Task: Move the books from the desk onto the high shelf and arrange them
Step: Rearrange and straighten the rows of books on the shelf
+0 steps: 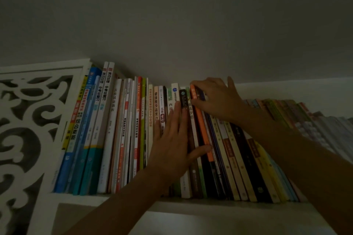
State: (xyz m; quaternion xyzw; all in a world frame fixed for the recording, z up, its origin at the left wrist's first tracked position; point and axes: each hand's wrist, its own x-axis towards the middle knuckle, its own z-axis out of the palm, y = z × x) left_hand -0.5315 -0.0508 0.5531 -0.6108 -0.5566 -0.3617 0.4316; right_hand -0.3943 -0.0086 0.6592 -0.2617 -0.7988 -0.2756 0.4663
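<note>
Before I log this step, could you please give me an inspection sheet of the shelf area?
Surface: white high shelf, its board visible below the books.
Job's things: row of books standing spine-out; those on the right lean; orange book among them.
Clutter: nothing seen.
Hands: left hand flat against the spines, thumb on the orange book; right hand gripping the orange book's top.
Cables: nothing seen.
Surroundings: white carved side panel at left; plain wall above; dim light.
</note>
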